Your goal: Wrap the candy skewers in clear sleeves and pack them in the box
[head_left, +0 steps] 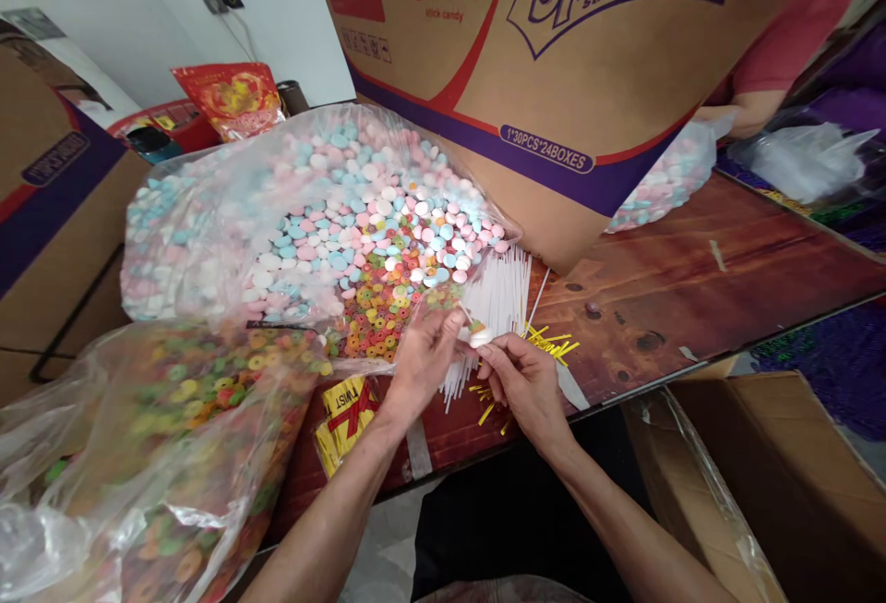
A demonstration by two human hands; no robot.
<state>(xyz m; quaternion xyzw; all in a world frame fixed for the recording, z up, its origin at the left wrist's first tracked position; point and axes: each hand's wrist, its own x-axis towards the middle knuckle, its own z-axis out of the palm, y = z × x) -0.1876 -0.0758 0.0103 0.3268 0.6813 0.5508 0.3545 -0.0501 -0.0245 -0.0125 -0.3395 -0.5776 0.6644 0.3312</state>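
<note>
My left hand [427,354] is closed, thumb and fingers pinched on a thin white stick whose tip shows by the fingertips. Facing it, my right hand [522,379] pinches a round white candy [480,336], with a small orange and green piece right beside it. Both hands are close together over the near edge of the table. Just behind them lies a heap of white sticks [502,289]. Yellow twist ties [552,344] are scattered beside and beneath my right hand. Close to my left hand are colourful ring candies [377,312], spilling at the mouth of a clear bag.
A large bag of pastel candies [305,206] fills the back left, and a bag of ring candies [159,455] the front left. A big carton [554,104] stands behind. Twist tie packs [346,414] lie on the wooden table [664,289]. Another person's arm [754,109] is at right.
</note>
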